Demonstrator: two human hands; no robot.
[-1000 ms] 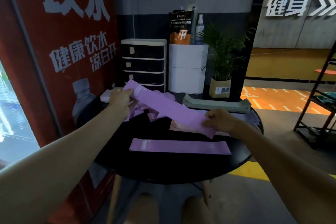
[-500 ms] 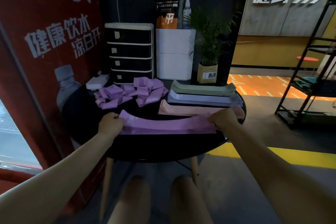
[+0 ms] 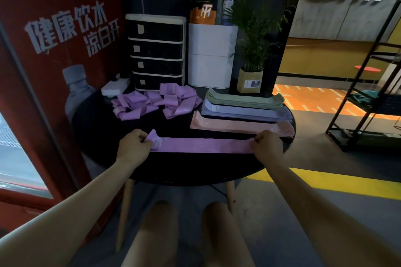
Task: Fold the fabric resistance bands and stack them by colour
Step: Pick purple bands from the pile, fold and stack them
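A round black table [image 3: 104, 136] stands on wooden legs over a grey floor [image 3: 282, 223] with a yellow stripe [image 3: 325, 182]. Behind are a black drawer unit [image 3: 155, 52], a white cabinet [image 3: 211, 54], a potted plant [image 3: 252, 50] and a red poster wall [image 3: 54, 39]. The light is dim.

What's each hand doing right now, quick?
Left hand: pinching the left end of the purple band.
Right hand: pinching the band's right end, on the round black table.
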